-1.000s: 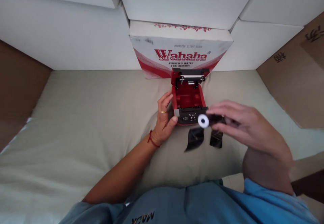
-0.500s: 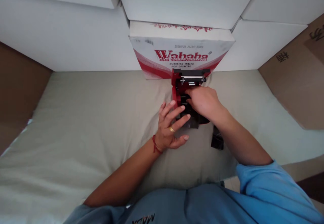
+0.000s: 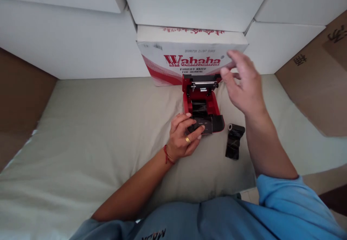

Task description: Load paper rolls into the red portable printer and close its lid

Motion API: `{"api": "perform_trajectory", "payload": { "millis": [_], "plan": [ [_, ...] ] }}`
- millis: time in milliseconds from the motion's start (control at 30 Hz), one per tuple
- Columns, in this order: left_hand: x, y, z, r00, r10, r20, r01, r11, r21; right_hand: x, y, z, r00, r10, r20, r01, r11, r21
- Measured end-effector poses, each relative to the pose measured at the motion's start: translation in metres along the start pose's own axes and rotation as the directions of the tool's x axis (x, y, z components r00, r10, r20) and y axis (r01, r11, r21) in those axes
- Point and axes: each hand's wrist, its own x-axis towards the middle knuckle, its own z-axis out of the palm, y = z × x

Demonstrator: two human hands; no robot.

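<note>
A red and black printer (image 3: pixel 216 104) sits on the cloth with its lid raised, showing a roller and a bright metal bar. Black ribbon film (image 3: pixel 199 108) lies inside it and hangs over its front edge. My left hand (image 3: pixel 184 133) is at the front left of the printer, fingers closed on the loose end of the film. Beside the raised lid's right end, my right hand (image 3: pixel 245 82) is up in the air, thumb and fingers apart, with nothing seen in it. To the right of the printer rests a roll of black ribbon (image 3: pixel 235 135), partly unrolled.
A white and red water carton (image 3: pixel 151 57) stands right behind the printer. White boxes (image 3: pixel 81 45) line the back. Brown cardboard (image 3: pixel 320 77) rises on the right and another brown panel (image 3: pixel 18 95) on the left. A wrinkled pale cloth (image 3: pixel 94 124) covers the surface.
My right hand has come out of the printer and moved up to the right of the lid. My left fingers, spread before, have closed at the film's front end. The ribbon roll is now uncovered.
</note>
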Motion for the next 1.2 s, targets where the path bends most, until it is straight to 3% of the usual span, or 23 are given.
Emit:
{"api": "perform_trajectory", "payload": {
  "millis": [133, 267, 367, 467, 667, 800, 900, 967, 1067, 1200],
  "plan": [
    [0.005, 0.003, -0.001, 0.997, 0.066, -0.043, -0.062, 0.995, 0.078, 0.000, 0.008, 0.024, 0.991, -0.004, 0.131, -0.005, 0.998, 0.068],
    [0.002, 0.003, -0.003, 0.999, 0.041, -0.020, -0.040, 0.998, 0.055, -0.031, -0.008, 0.012, 0.989, -0.002, 0.148, -0.020, 0.989, 0.143],
    [-0.002, 0.002, -0.003, 1.000, -0.011, 0.003, 0.011, 1.000, 0.015, -0.063, -0.013, 0.002, 0.968, -0.022, 0.251, -0.005, 0.994, 0.107],
    [-0.002, 0.003, -0.002, 1.000, 0.015, -0.014, -0.014, 0.997, 0.070, -0.090, -0.012, 0.003, 0.939, -0.011, 0.344, -0.017, 0.997, 0.080],
    [-0.002, 0.004, -0.002, 0.997, 0.072, -0.025, -0.068, 0.989, 0.134, -0.109, -0.018, 0.014, 0.952, 0.029, 0.303, -0.072, 0.989, 0.132],
    [-0.003, 0.000, -0.002, 0.999, 0.000, -0.038, 0.002, 0.999, 0.046, -0.107, -0.019, 0.014, 0.949, 0.022, 0.314, -0.075, 0.985, 0.158],
    [0.000, -0.007, -0.005, 0.986, -0.149, -0.069, 0.140, 0.983, -0.116, -0.108, -0.018, 0.013, 0.944, 0.018, 0.331, -0.074, 0.985, 0.157],
    [0.004, -0.011, -0.009, 0.970, -0.243, -0.027, 0.235, 0.957, -0.171, -0.108, -0.018, 0.012, 0.943, 0.014, 0.334, -0.069, 0.986, 0.152],
    [0.011, -0.013, -0.014, 0.953, -0.297, 0.065, 0.304, 0.940, -0.155, -0.108, -0.021, 0.011, 0.940, 0.016, 0.341, -0.060, 0.991, 0.118],
    [0.017, -0.013, -0.017, 0.949, -0.311, 0.046, 0.314, 0.945, -0.091, -0.106, -0.026, 0.008, 0.928, 0.047, 0.370, -0.046, 0.999, -0.014]
  ]
}}
